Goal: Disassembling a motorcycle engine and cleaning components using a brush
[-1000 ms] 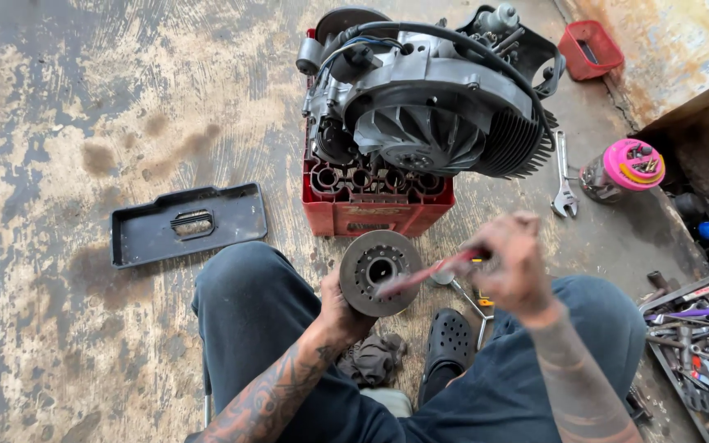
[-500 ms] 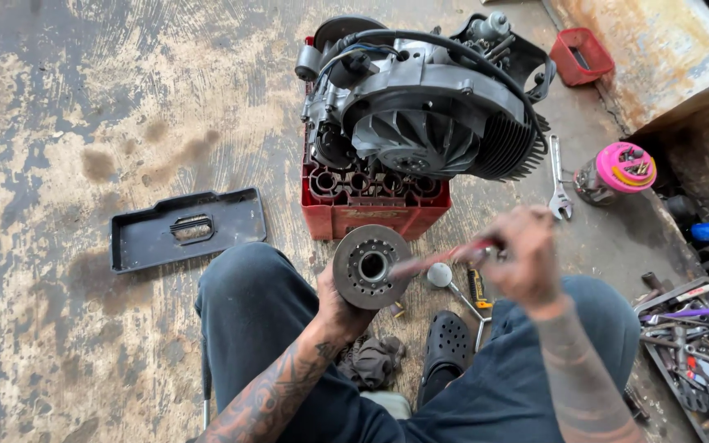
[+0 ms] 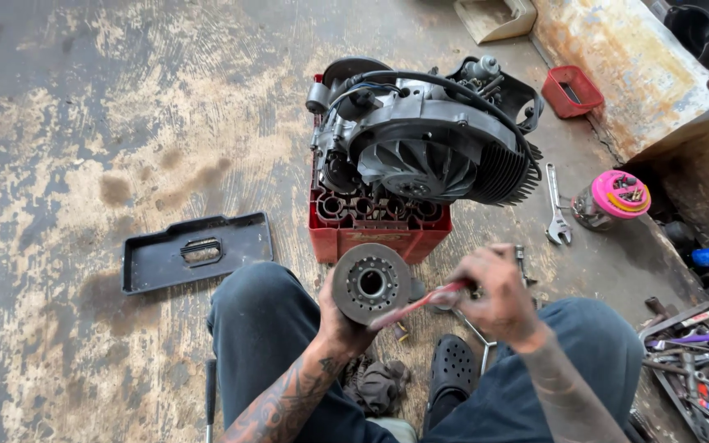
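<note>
Both hands grip: left hand holds round grey metal clutch hub, right hand a red-handled tool; below the red crate, the tool may slip

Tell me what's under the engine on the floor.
The engine sits on a red plastic crate. Round, empty-looking compartments show along the crate's top front edge; the rest of its inside is covered by the engine.

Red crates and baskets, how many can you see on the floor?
2. One red crate sits under the engine, just beyond the left hand holding the round metal part. One small red basket sits by the rusty wall, upper right. Others may be hidden.
</note>
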